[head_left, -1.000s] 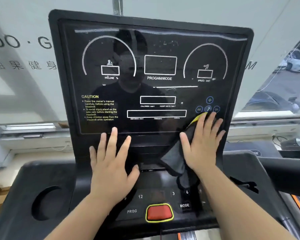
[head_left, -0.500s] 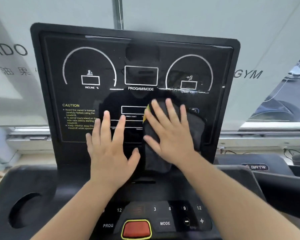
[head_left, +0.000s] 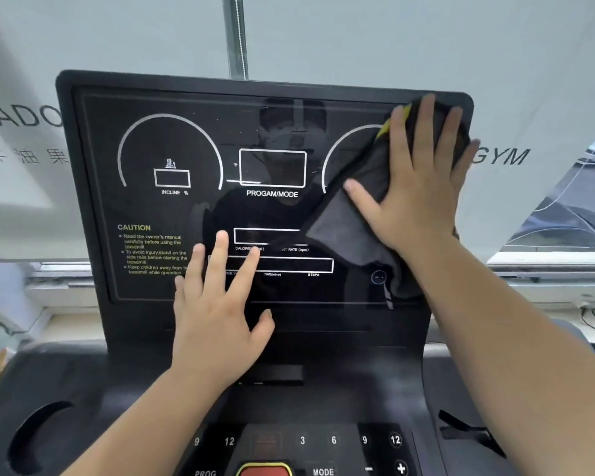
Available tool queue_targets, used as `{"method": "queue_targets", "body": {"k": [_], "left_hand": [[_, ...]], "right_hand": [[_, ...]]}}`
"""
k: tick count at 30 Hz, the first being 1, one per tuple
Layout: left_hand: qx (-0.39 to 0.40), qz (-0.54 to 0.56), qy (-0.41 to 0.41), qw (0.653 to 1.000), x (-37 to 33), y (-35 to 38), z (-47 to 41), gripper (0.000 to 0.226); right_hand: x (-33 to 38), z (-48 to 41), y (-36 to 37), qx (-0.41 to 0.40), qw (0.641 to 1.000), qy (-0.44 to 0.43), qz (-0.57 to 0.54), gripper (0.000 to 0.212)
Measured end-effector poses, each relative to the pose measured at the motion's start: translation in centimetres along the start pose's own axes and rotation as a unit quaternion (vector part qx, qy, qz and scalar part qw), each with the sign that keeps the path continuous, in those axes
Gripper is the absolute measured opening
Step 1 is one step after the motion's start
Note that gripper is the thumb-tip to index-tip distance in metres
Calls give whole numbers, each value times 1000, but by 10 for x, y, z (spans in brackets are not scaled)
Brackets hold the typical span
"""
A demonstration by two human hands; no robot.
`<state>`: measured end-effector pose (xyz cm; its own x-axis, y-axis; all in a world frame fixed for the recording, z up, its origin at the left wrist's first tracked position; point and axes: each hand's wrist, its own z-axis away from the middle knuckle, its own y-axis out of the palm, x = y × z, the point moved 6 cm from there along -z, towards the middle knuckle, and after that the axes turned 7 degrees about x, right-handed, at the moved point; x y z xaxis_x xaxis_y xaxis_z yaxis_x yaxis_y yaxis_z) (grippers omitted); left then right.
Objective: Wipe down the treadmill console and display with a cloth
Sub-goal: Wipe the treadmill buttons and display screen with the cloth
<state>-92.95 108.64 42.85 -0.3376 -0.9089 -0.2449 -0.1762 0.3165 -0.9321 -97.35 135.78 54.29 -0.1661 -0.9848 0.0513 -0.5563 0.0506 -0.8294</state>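
Head view showed a pale wall banner [head_left: 358, 39] filling the background, with grey lettering cut off at 9 o'clock and the word GYM at 3 o'clock. A metal pole [head_left: 236, 36] ran up it at 12 o'clock. A window [head_left: 577, 207] at 3 o'clock showed blurred parked cars.

Before that stood the black treadmill console [head_left: 93, 379], its upright display [head_left: 272, 211] taking the middle of the picture. The display's glass mirrored the person, which made the central markings harder to read.

The right hand [head_left: 423, 187] lay flat at 2 o'clock on the display, fingers straight and spread, pressing a dark grey cloth [head_left: 351, 218] against the top right corner. A yellow edge of the cloth showed by the index finger. The cloth hung down from under the palm and hid most of the right-hand dial and the buttons beneath it, except one round minus button [head_left: 378, 277].

The left hand [head_left: 217, 314] rested at 6 o'clock on the display's lower edge, fingers spread, holding nothing; its fingertips covered part of the lower labels.

A round cup holder [head_left: 35, 438] sat at 8 o'clock in the console; its inside was too dark to tell any contents. A row of number keys [head_left: 334, 440] and a red stop button [head_left: 263, 471] lay at 6 o'clock.
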Motion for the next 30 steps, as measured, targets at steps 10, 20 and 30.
{"method": "queue_targets", "body": {"k": [10, 20, 30], "left_hand": [[-23, 7, 4, 1000, 1, 0, 0, 80], [-11, 1, 44, 999, 8, -12, -1, 77], [4, 35, 45, 998, 10, -13, 0, 69]], "right_hand": [[61, 68, 37, 12, 974, -219, 51, 91], [-27, 13, 3, -6, 1000, -1, -4, 106], [71, -10, -3, -17, 992, -120, 40, 96]]}}
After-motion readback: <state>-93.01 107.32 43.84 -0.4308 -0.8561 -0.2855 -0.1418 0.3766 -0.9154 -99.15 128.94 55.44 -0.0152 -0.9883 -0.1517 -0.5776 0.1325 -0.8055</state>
